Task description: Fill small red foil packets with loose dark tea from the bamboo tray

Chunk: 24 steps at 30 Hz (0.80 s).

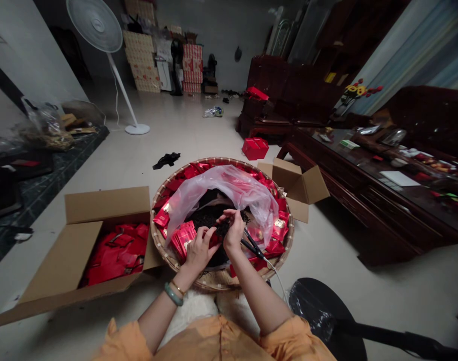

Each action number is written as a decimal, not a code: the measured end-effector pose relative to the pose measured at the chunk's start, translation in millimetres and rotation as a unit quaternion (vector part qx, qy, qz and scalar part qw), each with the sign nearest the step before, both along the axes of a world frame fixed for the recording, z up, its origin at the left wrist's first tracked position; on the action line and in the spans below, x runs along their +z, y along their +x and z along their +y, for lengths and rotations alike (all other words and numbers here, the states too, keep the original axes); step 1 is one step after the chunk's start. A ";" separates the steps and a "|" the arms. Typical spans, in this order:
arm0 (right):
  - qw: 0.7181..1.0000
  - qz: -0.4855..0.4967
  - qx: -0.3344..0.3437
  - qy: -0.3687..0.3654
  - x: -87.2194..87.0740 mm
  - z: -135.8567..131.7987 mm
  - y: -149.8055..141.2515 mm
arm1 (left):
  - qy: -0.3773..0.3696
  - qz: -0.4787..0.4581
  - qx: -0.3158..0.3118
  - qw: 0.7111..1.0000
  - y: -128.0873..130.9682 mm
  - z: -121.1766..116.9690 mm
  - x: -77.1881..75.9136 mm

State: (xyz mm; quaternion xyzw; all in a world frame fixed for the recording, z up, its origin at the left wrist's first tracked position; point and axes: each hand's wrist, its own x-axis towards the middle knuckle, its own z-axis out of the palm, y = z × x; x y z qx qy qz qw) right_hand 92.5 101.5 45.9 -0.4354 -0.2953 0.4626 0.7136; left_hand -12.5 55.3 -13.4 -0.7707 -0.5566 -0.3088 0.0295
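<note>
Over a round woven basket (pixel 156 239), my left hand (pixel 199 249) pinches a small red packet (pixel 215 239), mostly hidden by the fingers. Close beside it, my right hand (pixel 233 231) is curled around dark, dry leaves that look like loose tea (pixel 223 228), at the packet's top. Beneath both hands, a clear plastic bag (pixel 229 181) lies opened out in the basket with more dark leaves in it. A stack of red packets (pixel 183 237) rests left of my left hand. A black tong-like tool with a cord (pixel 253 245) lies right of my right wrist.
An open carton (pixel 59 260) full of red packets stands to the left. Another open carton (pixel 303 184) and a red box (pixel 255 148) are beyond the basket. A dark wooden table (pixel 349 185) runs along the right, near a black round base (pixel 326 311). A white fan (pixel 118 75) stands back left.
</note>
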 end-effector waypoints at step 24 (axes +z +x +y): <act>0.988 0.114 0.105 -0.003 9.0 -5.8 16.0 | 0.050 -0.065 0.006 0.997 -6.6 -0.7 -5.0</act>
